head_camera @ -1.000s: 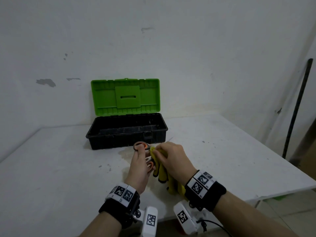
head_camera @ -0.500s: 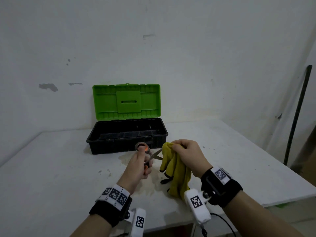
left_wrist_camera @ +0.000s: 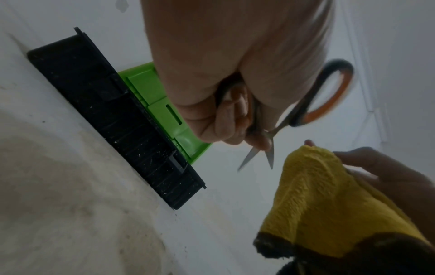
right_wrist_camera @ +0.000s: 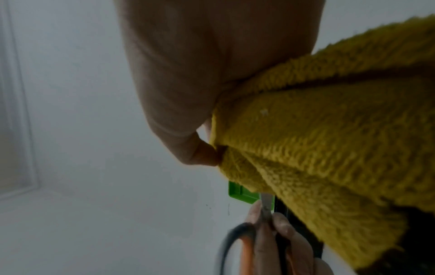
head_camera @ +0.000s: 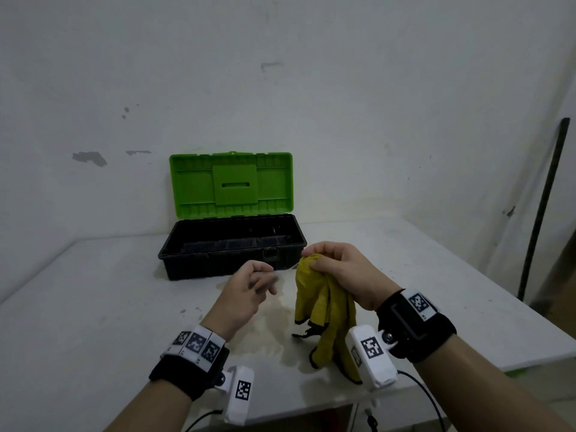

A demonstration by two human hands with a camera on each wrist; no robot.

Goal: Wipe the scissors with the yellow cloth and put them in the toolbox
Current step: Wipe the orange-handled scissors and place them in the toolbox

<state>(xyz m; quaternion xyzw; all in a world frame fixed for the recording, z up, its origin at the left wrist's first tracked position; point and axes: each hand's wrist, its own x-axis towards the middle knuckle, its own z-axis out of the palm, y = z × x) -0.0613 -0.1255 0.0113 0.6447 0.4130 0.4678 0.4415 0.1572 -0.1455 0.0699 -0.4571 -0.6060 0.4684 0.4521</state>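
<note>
My left hand (head_camera: 260, 280) grips the scissors (left_wrist_camera: 322, 93) by their orange and black handles. Their short blades stand slightly parted and point toward the yellow cloth (head_camera: 324, 313), a small gap away. In the head view the hand hides most of the scissors. To the right, my right hand (head_camera: 313, 260) bunches the top of the cloth, which hangs down to the table. The toolbox (head_camera: 232, 244), a black tray with a raised green lid (head_camera: 230, 182), stands open just behind both hands and looks empty.
The white table (head_camera: 93, 307) carries a brownish stain under the hands. Its front edge lies close to my wrists and its right edge runs past the right forearm. A dark pole (head_camera: 542, 207) leans on the wall at far right.
The right hand has drawn the cloth off the scissors and moved right. The left hand has turned, so the handles no longer show in the head view.
</note>
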